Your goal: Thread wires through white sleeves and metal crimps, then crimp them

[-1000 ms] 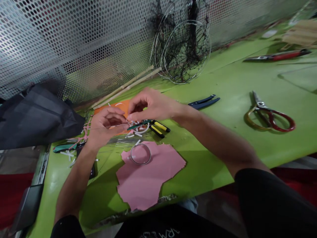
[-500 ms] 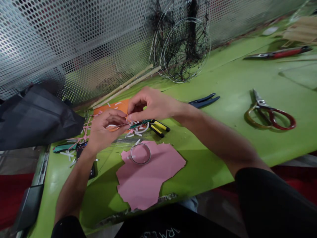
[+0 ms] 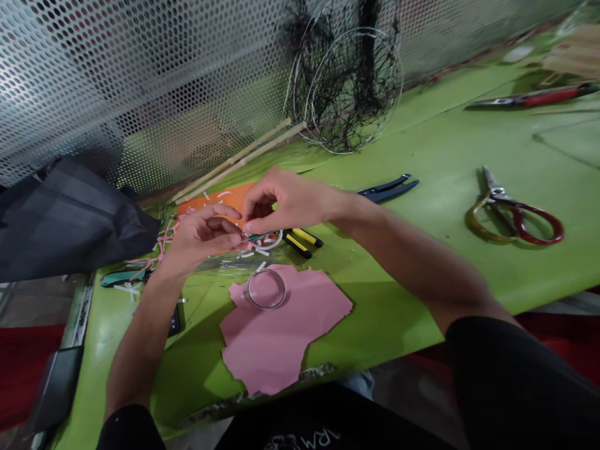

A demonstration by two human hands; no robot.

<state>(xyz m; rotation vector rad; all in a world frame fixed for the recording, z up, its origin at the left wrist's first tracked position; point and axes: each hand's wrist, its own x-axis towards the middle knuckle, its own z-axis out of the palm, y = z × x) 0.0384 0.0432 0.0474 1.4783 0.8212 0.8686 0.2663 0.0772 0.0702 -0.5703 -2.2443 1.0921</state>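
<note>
My left hand [image 3: 199, 234] is closed in a pinch, its thumb against the fingertips. Right beside it, my right hand [image 3: 288, 200] pinches with thumb and forefinger, the fingertips of both hands nearly meeting. Between them is a thin pale strand, mostly hidden by the fingers; its kind cannot be made out. Just beyond and below the fingertips lie pliers with yellow and black handles [image 3: 302, 237], white paper strips [image 3: 262, 252] and an orange sheet [image 3: 199, 203]. A pink sheet with ragged edges [image 3: 285, 331] lies nearer me, with a clear round ring or cup [image 3: 266, 289] on it.
Scissors [image 3: 501, 200] lie at right, red-handled pliers [image 3: 539, 98] behind them. A dark blue cutting tool [image 3: 389, 189] rests beyond my right forearm. Wire hoops with black netting [image 3: 354, 94] and wooden sticks [image 3: 244, 161] lean by the perforated panel [image 3: 187, 81]. A dark bag [image 3: 70, 219] is at left.
My left fingers and thumb have drawn closer together, and the right fingertips have dipped slightly. The strand that stretched between and past the hands shows less. The view has shifted a little.
</note>
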